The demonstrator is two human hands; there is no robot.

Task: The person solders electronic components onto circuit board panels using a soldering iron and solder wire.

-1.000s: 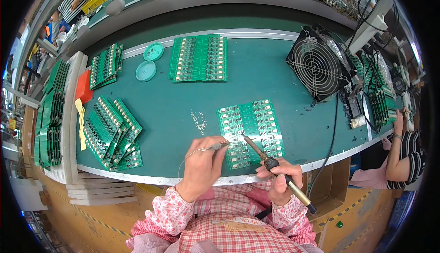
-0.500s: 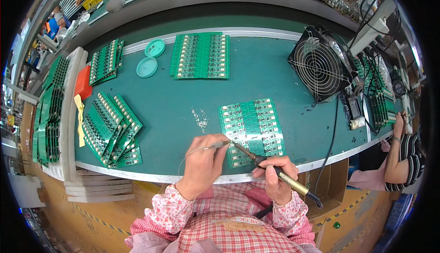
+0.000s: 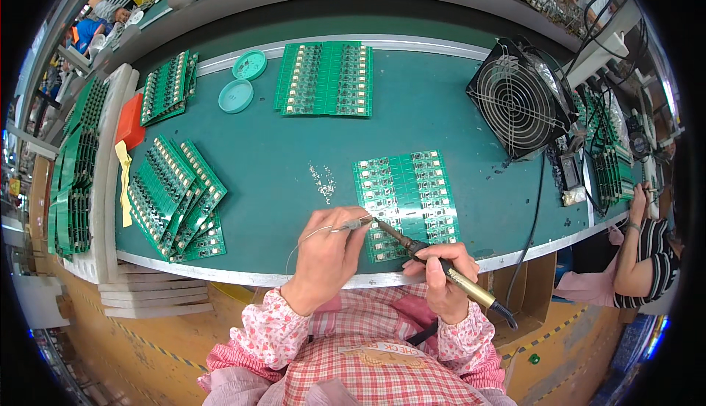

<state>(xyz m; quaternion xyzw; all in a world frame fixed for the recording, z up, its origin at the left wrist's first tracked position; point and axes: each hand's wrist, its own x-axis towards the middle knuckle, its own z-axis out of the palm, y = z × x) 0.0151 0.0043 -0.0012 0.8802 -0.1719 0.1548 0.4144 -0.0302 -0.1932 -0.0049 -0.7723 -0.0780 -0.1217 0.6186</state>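
A green circuit board panel (image 3: 408,193) with columns of small white and dark parts lies flat on the bench before me. My left hand (image 3: 322,253) is closed in a pinch on solder wire (image 3: 353,224), which passes through a small grey sleeve and curls back past the wrist. In my right hand (image 3: 443,300) is a soldering iron (image 3: 474,290) with a black and gold handle, gripped like a pen. Its tip meets the wire's end over the panel's left column of parts; whether it touches a pad is too small to tell. Loose tiny parts (image 3: 322,180) are scattered left of the panel.
Stacked panels (image 3: 323,79) lie at the back, with more fanned panels (image 3: 176,200) on the left. Two turquoise dishes (image 3: 236,95) sit near a red box (image 3: 130,123). A fan (image 3: 515,101) stands at the right, its cable hanging nearby. Another person's arm (image 3: 634,251) is at far right.
The whole view has shifted slightly, so the bench sits higher in the picture. Both hands keep their grips, with the iron tip and wire at nearly the same place on the panel.
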